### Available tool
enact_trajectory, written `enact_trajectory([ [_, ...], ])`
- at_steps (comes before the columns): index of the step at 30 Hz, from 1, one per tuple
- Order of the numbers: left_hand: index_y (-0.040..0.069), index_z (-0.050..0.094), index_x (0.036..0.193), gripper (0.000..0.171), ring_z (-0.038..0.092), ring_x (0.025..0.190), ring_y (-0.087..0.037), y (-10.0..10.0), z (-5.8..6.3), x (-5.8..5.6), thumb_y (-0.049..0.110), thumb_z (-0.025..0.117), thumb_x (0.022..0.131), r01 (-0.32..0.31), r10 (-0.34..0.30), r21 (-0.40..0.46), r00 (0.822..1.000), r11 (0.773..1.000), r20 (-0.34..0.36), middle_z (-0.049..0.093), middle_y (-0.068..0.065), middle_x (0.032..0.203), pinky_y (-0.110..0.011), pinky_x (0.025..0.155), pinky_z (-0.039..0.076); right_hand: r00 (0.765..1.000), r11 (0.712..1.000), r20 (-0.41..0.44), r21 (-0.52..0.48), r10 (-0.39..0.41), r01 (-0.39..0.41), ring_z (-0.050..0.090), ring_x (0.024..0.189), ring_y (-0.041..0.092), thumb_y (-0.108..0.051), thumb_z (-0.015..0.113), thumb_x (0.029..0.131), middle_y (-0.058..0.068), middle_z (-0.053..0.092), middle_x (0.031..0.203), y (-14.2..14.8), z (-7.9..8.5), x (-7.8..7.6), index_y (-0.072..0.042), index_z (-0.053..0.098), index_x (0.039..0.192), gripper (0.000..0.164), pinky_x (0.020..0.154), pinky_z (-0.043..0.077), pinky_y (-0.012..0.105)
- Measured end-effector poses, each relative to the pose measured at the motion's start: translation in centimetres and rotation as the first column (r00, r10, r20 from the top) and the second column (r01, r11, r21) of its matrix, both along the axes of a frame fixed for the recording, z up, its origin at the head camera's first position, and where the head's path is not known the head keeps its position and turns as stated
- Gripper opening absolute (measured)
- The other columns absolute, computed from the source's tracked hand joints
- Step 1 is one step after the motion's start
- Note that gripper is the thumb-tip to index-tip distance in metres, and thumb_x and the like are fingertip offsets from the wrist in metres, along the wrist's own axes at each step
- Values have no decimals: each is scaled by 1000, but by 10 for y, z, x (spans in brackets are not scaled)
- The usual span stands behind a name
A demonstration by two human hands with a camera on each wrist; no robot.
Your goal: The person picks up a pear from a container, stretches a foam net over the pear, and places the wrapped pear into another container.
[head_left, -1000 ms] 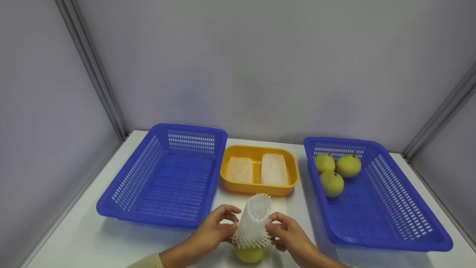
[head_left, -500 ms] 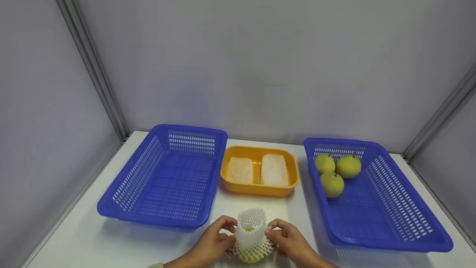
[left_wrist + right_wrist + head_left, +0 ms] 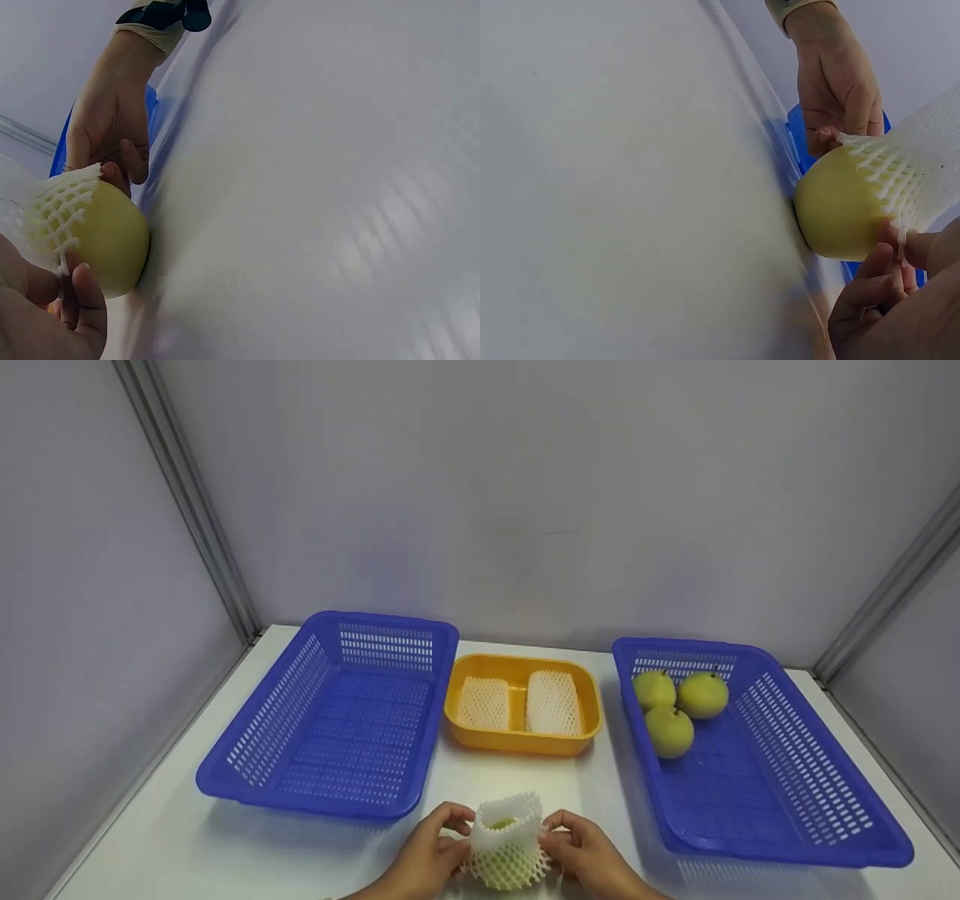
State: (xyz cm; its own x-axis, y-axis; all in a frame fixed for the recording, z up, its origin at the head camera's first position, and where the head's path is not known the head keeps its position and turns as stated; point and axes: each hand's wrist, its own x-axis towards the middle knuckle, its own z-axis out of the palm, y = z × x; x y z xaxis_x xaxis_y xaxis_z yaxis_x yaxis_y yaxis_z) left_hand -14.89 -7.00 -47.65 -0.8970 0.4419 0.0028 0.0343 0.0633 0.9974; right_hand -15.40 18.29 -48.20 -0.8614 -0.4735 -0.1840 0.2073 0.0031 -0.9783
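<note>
A pale green pear [image 3: 836, 206] stands on the white table at the front, partly covered by a white foam net sleeve [image 3: 510, 832]. The sleeve's upper end gapes above the fruit, and in both wrist views the lower part of the pear [image 3: 120, 240] is bare. My left hand [image 3: 431, 851] pinches the sleeve's lower edge on the left side between thumb and fingers. On the opposite side my right hand [image 3: 589, 851] pinches that edge likewise. Some fingertips are hidden behind the netting.
An orange tub [image 3: 517, 742] behind the hands holds folded foam sleeves [image 3: 553, 703]. At left stands a blue basket [image 3: 315, 802] with nothing in it. The blue basket [image 3: 787, 851] at right holds three pears [image 3: 669, 731]. Grey walls rise behind and beside the table.
Both hands have drawn the foam sleeve downward over the pear. Its netting now surrounds more of the fruit, and its top end sits lower. Baskets and tub are unmoved.
</note>
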Motion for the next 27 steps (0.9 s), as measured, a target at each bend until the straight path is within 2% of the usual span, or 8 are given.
enact_trajectory([
  [3,0,46,115,26,50,64,-14,1,-4,1,-8,49,90,-41,42,-28,999,999,28,45,-7,99,-23,53,45,999,1000,39,-5,3,-3,45,52,5,-17,54,95,-6,52,66,1,-1,0,-8,49,97,11,42,27,19],
  [8,3,51,118,27,53,70,-15,0,-1,3,-2,51,91,-52,50,-97,998,994,-23,49,-8,100,-22,57,45,998,999,54,33,-22,20,48,54,6,-21,56,94,-4,53,66,0,-1,1,-8,50,98,15,43,28,20],
  [12,7,55,118,26,55,87,-20,0,2,5,5,54,92,-68,58,-157,996,985,-69,52,-9,106,-28,70,48,998,994,12,93,-60,59,50,55,8,-22,55,95,-2,55,68,-3,-1,0,-7,49,101,17,42,31,21],
  [16,6,53,121,36,52,100,-25,0,5,7,-4,53,86,-73,53,-179,992,981,-114,51,-12,115,-31,78,47,995,986,-42,134,-95,100,51,62,10,-23,55,95,-1,57,78,-3,0,0,-4,49,105,22,43,34,21],
  [18,6,50,125,49,49,107,-27,0,7,8,-7,53,78,-61,41,-180,993,982,-113,48,-12,121,-34,82,46,990,983,-85,140,-112,123,52,71,11,-20,55,95,0,56,86,-3,2,-1,-1,48,109,24,49,39,22],
  [21,11,42,135,66,39,122,-31,0,12,10,-5,54,72,-11,-5,-180,996,984,-93,41,-10,133,-45,96,40,974,978,-203,159,-101,135,53,87,16,-10,55,92,5,55,100,-3,8,0,3,47,117,29,65,46,25],
  [24,21,33,142,71,26,134,-33,1,16,13,7,61,79,43,-59,-180,995,983,-82,32,-5,144,-58,105,26,940,983,-339,162,-30,90,50,105,23,1,55,84,13,52,116,-2,14,1,5,43,127,44,84,48,34],
  [27,29,29,144,69,24,137,-31,3,16,14,27,66,85,70,-86,-191,994,979,-74,29,0,148,-61,106,22,917,987,-393,158,65,-3,46,117,23,0,56,87,15,48,126,-2,16,3,0,42,133,49,97,44,38],
])
